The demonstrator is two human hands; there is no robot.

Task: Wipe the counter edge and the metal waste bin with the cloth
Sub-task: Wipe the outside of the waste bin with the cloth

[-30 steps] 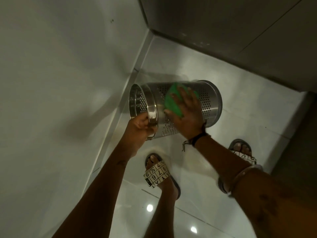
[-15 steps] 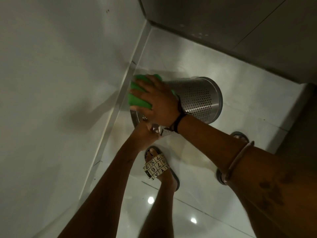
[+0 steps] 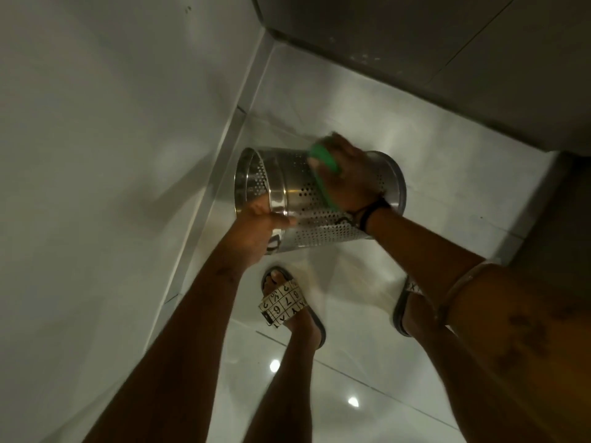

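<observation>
A perforated metal waste bin [image 3: 297, 190] is held on its side above the floor, its open mouth turned left toward the white wall. My left hand [image 3: 256, 228] grips the bin's rim at the lower left. My right hand [image 3: 348, 174] presses a green cloth [image 3: 323, 164] against the bin's side, near the base end. Most of the cloth is hidden under my fingers.
A white wall [image 3: 112, 155] with a metal skirting strip [image 3: 230, 135] runs along the left. A grey cabinet face [image 3: 415, 43] closes off the top right. My two sandalled feet [image 3: 284, 306] stand on the glossy tiled floor [image 3: 367, 362] below the bin.
My right hand has slid the cloth from the bin's mouth end on the left back toward the base end on the right. My left hand keeps its grip on the rim.
</observation>
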